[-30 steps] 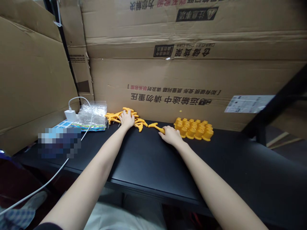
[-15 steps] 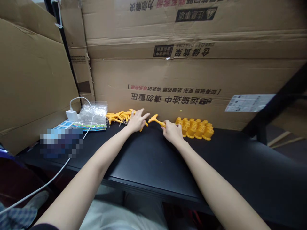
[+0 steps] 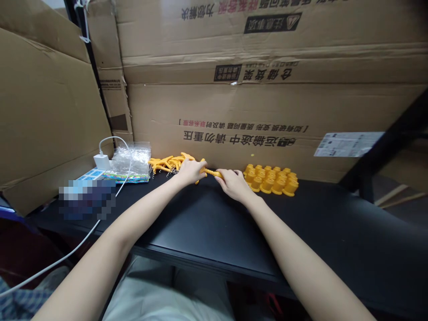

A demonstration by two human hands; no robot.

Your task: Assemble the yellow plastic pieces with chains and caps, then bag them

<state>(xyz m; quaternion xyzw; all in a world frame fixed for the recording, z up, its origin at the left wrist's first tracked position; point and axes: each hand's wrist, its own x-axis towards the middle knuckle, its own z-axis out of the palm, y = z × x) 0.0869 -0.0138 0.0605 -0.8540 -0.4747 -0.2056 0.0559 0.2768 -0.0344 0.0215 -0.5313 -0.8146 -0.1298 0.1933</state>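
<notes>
An orange T-handled piece with a thin shaft (image 3: 211, 172) spans the gap between my hands. My left hand (image 3: 193, 171) is closed round its T-shaped end, which the fingers largely cover. Closed on the other end is my right hand (image 3: 235, 183), thumb toward the left. Beside my left hand lies a heap of orange branched handles (image 3: 166, 162) with dark metal spirals, partly hidden behind the hand. Just right of my right hand, upright orange cup-shaped pieces (image 3: 272, 180) stand in close rows.
A black tabletop (image 3: 207, 223) runs up to a cardboard wall (image 3: 217, 102). At the left are clear plastic bags (image 3: 130, 158), a white charger (image 3: 101, 161) and its cable (image 3: 75, 249), which hangs over the front edge. A blurred patch hides something nearby.
My right hand has moved slightly left with the T-handled piece. My left hand, whose fingers were spread over the heap, has closed on the piece's T-shaped end.
</notes>
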